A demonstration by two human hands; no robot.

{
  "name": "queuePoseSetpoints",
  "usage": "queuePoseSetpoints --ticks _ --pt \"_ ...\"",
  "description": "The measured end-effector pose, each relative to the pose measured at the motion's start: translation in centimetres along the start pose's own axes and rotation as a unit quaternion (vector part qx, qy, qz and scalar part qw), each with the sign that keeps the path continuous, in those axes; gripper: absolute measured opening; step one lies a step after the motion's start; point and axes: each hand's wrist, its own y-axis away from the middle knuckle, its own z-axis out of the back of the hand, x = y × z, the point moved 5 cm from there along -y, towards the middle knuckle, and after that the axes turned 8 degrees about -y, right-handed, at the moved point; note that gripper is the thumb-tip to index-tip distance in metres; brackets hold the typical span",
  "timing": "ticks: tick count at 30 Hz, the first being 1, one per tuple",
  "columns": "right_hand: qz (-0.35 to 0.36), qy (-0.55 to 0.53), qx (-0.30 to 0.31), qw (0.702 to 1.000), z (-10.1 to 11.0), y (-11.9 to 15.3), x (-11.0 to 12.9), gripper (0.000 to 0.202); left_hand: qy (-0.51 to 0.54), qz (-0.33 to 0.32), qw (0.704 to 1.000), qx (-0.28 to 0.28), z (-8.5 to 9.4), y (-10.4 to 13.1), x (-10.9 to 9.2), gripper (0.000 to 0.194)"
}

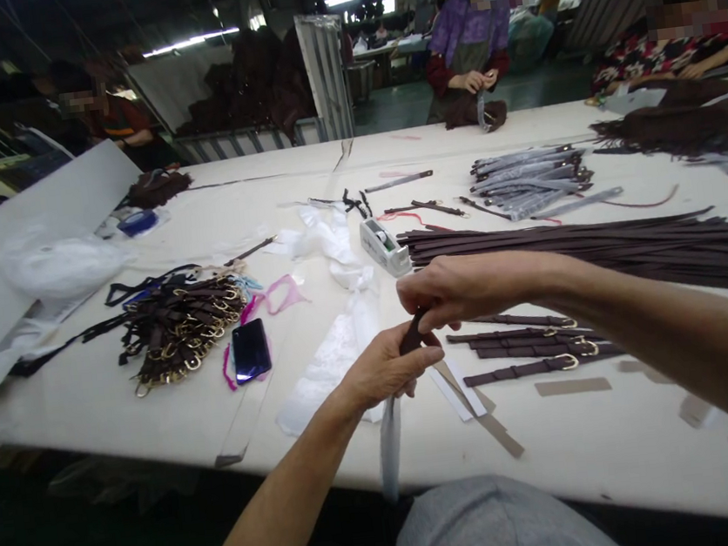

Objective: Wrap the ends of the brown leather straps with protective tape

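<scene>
The strap (412,334) is held over the near part of the table (530,464), between the two hands. The left hand (384,367) pinches it between thumb and curled fingers, and the right hand (438,292) grips its upper end, fingers bent and pressed together. A pale strip (392,449) hangs below the left hand, past the table edge; whether it joins the strap is hidden by the fingers. The tape dispenser (386,247) stands just beyond the right hand. The right forearm crosses in front of the long strips (573,260), partly hiding them and the buckled straps (520,370). White wrap (331,364) lies beside the left hand; farther left are the phone (250,352) and the buckle pile (179,325). Across the table, a person (469,42) holds a dark bundle (474,113)
</scene>
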Motion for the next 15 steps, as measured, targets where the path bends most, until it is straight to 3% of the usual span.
queuePoseSetpoints --ticks 3,5,7,8,10,12,15 --pt "0.053 -0.049 -0.052 0.996 -0.4 -0.1 -0.5 0.01 0.026 0.001 0.999 -0.021 0.7 0.2 0.3 0.024" --pt "0.063 -0.116 -0.164 0.978 -0.6 -0.1 -1.4 0.02 0.072 -0.023 0.995 -0.059 1.8 0.4 -0.1 0.026" --pt "0.06 -0.22 -0.266 0.937 -2.0 -0.3 -2.5 0.034 0.122 -0.061 0.984 -0.118 3.5 0.6 -0.9 0.03" --pt "0.067 -0.28 -0.279 0.916 -3.4 -0.7 -2.7 0.041 0.141 -0.077 0.976 -0.144 4.3 0.7 -1.5 0.034" --pt "0.091 -0.398 -0.242 0.88 -7.0 -2.3 -2.5 0.047 0.17 -0.097 0.965 -0.175 5.5 0.7 -2.6 0.04" --pt "0.084 -0.456 -0.246 0.851 -10.0 -3.9 -2.0 0.04 0.195 -0.095 0.959 -0.184 6.2 0.6 -3.6 0.038" --pt "0.051 -0.472 -0.314 0.822 -12.3 -5.1 -1.0 0.018 0.217 -0.09 0.949 -0.211 6.9 0.6 -4.5 0.026"
